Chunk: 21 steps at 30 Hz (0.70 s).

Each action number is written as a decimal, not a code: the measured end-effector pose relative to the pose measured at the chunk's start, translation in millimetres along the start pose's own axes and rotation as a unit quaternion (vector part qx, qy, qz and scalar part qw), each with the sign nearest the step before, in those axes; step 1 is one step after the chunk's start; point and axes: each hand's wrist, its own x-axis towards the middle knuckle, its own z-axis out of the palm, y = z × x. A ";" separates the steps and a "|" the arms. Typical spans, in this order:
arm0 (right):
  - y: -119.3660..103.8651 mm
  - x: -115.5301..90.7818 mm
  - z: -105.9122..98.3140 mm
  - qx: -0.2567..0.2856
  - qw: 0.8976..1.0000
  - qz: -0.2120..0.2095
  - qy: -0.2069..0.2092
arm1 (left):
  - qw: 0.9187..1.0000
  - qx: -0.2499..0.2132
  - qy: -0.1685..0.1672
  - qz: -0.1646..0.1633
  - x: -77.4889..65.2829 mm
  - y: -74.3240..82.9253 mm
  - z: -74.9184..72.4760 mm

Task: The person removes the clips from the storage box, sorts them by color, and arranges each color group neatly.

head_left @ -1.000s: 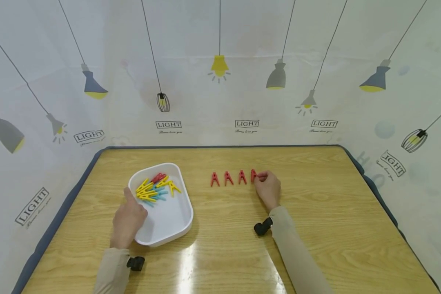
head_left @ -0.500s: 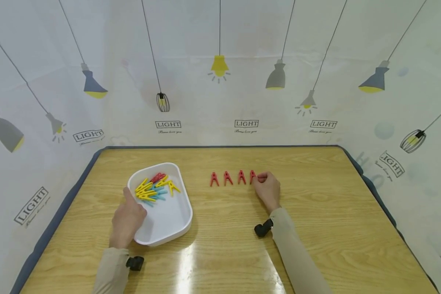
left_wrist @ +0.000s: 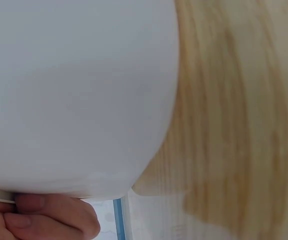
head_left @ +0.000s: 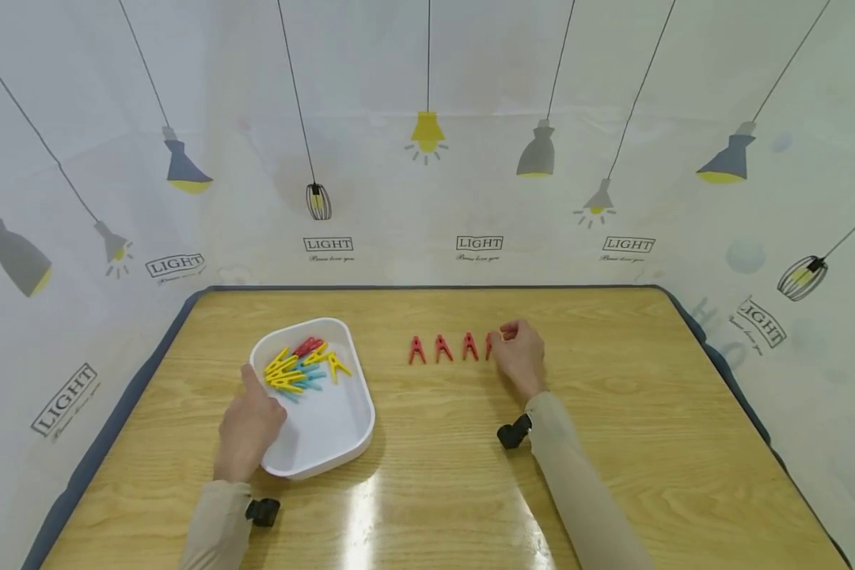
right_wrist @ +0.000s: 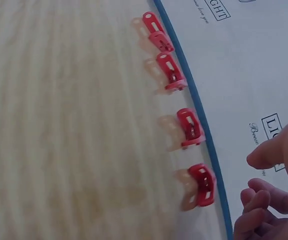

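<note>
the left hand is gripping the tray at its left side, fingers curling against the wall, probably to keep it from shifting; whether it is also lifting that edge, i cannot tell. just beyond those fingers, inside the tray, yellow pegs are lying jumbled with blue pegs, and some reds are resting at the far side, seemingly tipped in without order.

the right hand is pinching nothing: in its wrist view, thumb and fingers are bending loosely, apart from every peg. four red pegs are forming a row on the table, running from just beside that hand toward the tray. the nearest one is partly hiding behind its fingers. all four are pointing their legs toward the person, with gaps between, apparently so each is sitting separately and matching its neighbours.
</note>
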 end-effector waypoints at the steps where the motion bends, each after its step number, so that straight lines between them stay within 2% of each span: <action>1: -2.7 1.2 -0.5 0.000 1.000 -0.004 -0.003 | 1.000 0.000 -0.001 -0.001 -0.1 -0.1 0.0; 10: -24.6 6.7 0.1 -0.035 0.997 -0.058 -0.037 | 1.000 -0.002 0.000 -0.007 3.3 -0.4 0.4; 21: -51.7 8.7 18.7 -0.070 0.991 -0.101 -0.052 | 1.000 0.003 0.000 -0.003 5.6 -3.0 0.8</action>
